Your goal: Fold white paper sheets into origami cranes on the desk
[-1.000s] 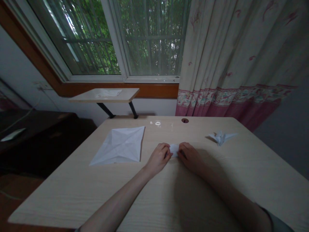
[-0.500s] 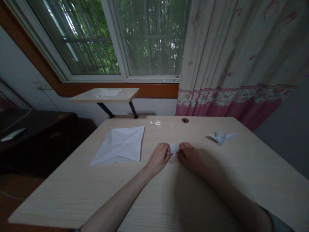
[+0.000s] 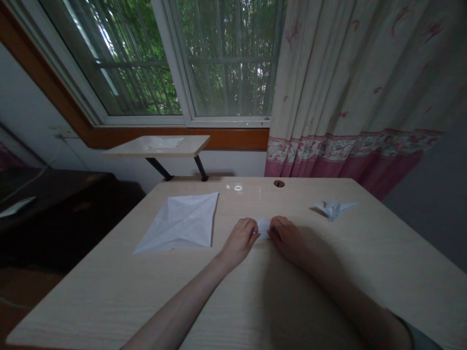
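A small folded piece of white paper (image 3: 263, 226) lies on the light wooden table (image 3: 255, 291), pinched from both sides. My left hand (image 3: 241, 239) has its fingers curled onto the paper's left edge. My right hand (image 3: 288, 236) is closed on its right edge. Most of the paper is hidden under my fingers. A larger creased white sheet (image 3: 180, 223) lies flat to the left, apart from my hands. A finished white paper crane (image 3: 333, 208) sits at the right rear of the table.
A round cable hole (image 3: 279, 183) is in the table's far edge. Behind stand a small raised shelf (image 3: 158, 145), a barred window (image 3: 204, 58) and a patterned curtain (image 3: 365, 82). A dark cabinet (image 3: 54, 204) is at the left.
My hands stay on the small paper with barely any shift. The view has tilted slightly, so everything sits a little lower in frame.
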The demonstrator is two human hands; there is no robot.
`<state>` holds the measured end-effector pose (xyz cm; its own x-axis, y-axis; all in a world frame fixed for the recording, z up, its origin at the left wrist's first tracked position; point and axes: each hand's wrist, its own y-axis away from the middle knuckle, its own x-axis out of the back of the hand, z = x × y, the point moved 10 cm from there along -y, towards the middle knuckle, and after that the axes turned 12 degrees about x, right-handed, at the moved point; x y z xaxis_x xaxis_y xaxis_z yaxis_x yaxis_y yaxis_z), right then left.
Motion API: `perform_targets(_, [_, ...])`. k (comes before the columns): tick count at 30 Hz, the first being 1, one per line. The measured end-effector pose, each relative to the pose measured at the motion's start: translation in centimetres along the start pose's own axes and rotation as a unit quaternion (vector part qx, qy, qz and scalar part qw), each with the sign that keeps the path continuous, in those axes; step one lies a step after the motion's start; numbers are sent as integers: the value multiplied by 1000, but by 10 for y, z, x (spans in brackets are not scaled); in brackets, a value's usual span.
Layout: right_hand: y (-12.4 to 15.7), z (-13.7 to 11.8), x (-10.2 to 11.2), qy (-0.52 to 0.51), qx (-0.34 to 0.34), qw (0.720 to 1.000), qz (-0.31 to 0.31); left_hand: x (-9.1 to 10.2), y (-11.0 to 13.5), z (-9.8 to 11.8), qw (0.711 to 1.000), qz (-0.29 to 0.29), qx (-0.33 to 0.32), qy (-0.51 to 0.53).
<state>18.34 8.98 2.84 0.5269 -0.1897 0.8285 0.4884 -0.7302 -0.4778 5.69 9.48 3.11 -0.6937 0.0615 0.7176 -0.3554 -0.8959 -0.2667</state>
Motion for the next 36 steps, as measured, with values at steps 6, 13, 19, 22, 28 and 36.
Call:
perform_targets(6, [-1, 0, 1, -19, -1, 1000, 7, -2, 0, 0, 998, -4, 22, -57])
perform_targets(13, [-1, 4, -7, -19, 1, 1000, -2, 3, 1, -1, 994, 7, 37, -102])
perform_targets(19, [2, 6, -10, -40, 0, 999, -11, 6, 0, 0, 995, -39, 37, -82])
perform_targets(22, [3, 6, -11, -35, 4, 999, -24, 7, 0, 0, 995, -49, 31, -76])
perform_targets(28, [6, 8, -14, -20, 24, 999, -13, 9, 2, 7, 997, -32, -18, -69])
perform_targets(36, [4, 6, -19, -8, 35, 997, -64, 3, 4, 13, 996, -45, -46, -66])
